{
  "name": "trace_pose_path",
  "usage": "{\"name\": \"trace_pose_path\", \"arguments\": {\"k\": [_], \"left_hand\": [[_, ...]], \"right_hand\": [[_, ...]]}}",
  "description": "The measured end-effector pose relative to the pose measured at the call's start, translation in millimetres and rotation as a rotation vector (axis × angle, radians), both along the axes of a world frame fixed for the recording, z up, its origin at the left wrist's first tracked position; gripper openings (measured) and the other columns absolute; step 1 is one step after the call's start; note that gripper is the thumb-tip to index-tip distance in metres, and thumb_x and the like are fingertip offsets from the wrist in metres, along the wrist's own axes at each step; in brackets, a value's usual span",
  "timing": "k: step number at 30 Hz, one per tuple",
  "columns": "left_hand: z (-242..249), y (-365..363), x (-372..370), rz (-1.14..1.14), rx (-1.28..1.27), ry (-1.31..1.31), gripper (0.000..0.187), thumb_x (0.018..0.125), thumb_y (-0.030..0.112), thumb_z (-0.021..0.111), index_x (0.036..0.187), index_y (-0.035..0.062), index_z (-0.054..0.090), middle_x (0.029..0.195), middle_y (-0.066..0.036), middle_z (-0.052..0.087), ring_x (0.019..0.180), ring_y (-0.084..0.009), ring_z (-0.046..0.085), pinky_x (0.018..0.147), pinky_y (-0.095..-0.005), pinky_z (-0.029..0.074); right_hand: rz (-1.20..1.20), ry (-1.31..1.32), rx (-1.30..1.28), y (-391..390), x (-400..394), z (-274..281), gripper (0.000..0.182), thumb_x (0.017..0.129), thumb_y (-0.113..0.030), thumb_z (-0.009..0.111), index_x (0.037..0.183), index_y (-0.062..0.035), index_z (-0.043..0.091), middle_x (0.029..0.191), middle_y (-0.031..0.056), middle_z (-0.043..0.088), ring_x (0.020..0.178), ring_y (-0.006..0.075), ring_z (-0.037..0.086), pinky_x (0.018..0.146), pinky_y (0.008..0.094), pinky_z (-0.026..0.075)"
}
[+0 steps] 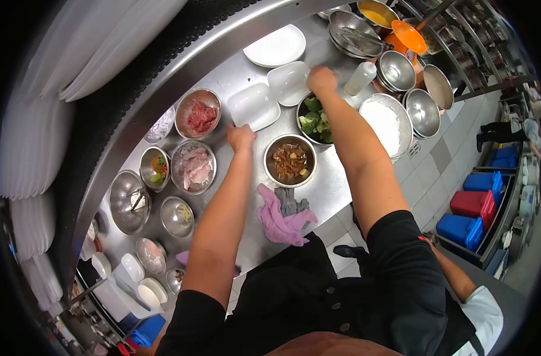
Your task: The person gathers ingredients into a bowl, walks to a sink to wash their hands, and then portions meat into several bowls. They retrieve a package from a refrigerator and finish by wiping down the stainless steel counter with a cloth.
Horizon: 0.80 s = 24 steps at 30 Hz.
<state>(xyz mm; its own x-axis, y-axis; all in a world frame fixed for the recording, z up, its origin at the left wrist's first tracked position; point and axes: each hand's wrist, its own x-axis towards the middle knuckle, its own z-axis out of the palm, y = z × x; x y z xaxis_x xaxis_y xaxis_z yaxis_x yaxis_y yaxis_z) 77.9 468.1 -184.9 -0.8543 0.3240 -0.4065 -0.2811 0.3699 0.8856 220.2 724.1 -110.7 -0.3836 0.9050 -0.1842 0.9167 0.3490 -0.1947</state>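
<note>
My left hand (242,137), fingers closed, is at the lower left corner of a white square dish (254,107) and grips its edge. Beside that dish lies a second white dish (288,83), whose right edge is in my closed right hand (322,80). Both dishes look bare inside. Below my right forearm, partly hidden, a metal bowl holds broccoli (313,121). Nearer my body stands a metal bowl of brown sauced food (290,161). White plates (275,45) are stacked beyond the dishes.
Metal bowls of red meat (200,116), pale meat (196,167) and other food stand left. A pink cloth (279,216) lies at the near edge. Right are a squeeze bottle (360,78), a bowl of white powder (382,124) and an orange funnel (408,37). People stand at right.
</note>
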Motion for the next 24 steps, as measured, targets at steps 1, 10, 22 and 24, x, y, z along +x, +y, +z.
{"name": "trace_pose_path", "arguments": {"k": [1, 10, 22, 24], "left_hand": [[-0.9, 2.5, -2.4, -0.074, 0.109, -0.029, 0.050, 0.084, 0.001, 0.057, 0.132, -0.0089, 0.046, 0.111, -0.025, 0.067, 0.075, -0.0339, 0.074, 0.057, -0.0390, 0.061], [54.4, -51.9, 2.4, -0.231, 0.207, -0.279, 0.068, 0.095, 0.007, 0.054, 0.156, -0.0017, 0.025, 0.132, -0.021, 0.057, 0.098, -0.0312, 0.070, 0.079, -0.0382, 0.061], [106.3, -228.4, 56.3, -0.239, 0.186, -0.205, 0.039, 0.097, 0.008, 0.056, 0.136, 0.0034, 0.052, 0.121, -0.012, 0.063, 0.092, -0.0178, 0.068, 0.075, -0.0287, 0.053], [113.0, -248.0, 56.8, -0.213, 0.165, -0.189, 0.040, 0.095, 0.004, 0.054, 0.135, 0.0038, 0.054, 0.122, -0.011, 0.063, 0.092, -0.0179, 0.068, 0.076, -0.0285, 0.053]], "right_hand": [[-0.006, -0.026, 0.012, 6.2, 3.0, 1.2, 0.033, 0.090, -0.018, 0.056, 0.115, -0.0080, 0.075, 0.123, 0.0160, 0.071, 0.115, 0.0357, 0.068, 0.094, 0.0439, 0.055], [0.500, -0.222, -0.105, -8.0, 34.4, 52.7, 0.029, 0.078, -0.013, 0.066, 0.103, -0.0038, 0.078, 0.114, 0.0206, 0.072, 0.105, 0.0384, 0.070, 0.090, 0.0440, 0.057], [0.615, -0.087, -0.225, 19.2, 48.6, 30.1, 0.026, 0.076, -0.007, 0.068, 0.101, -0.0080, 0.073, 0.106, 0.0183, 0.073, 0.102, 0.0385, 0.068, 0.087, 0.0436, 0.054], [0.624, 0.101, -0.109, 36.9, 49.9, 36.2, 0.026, 0.077, -0.012, 0.067, 0.102, -0.0053, 0.072, 0.105, 0.0200, 0.072, 0.103, 0.0394, 0.068, 0.090, 0.0453, 0.054]]}}
